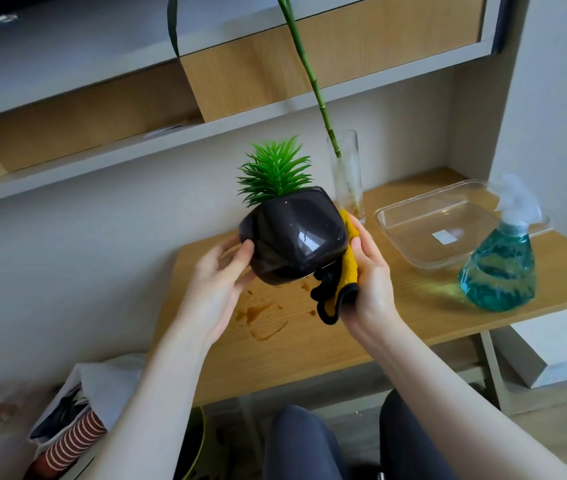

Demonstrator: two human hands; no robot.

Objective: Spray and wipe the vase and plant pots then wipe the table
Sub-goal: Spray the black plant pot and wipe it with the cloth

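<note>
Glossy black pot (294,237) with a spiky green plant (275,171) hangs tilted above the table (310,348), held between both hands. Left hand (219,275) cups its left side, thumb on the wall, fingers curled behind. Right hand (368,271) presses a yellow cloth (348,261) — black-edged — against the pot's right side, fingers wrapped round the cloth. Brown stains (261,317) mark the table below. Glass vase (346,178) stands near the back edge; a clear tray (431,223) and blue spray bottle (500,265) sit toward the right edge.
</note>
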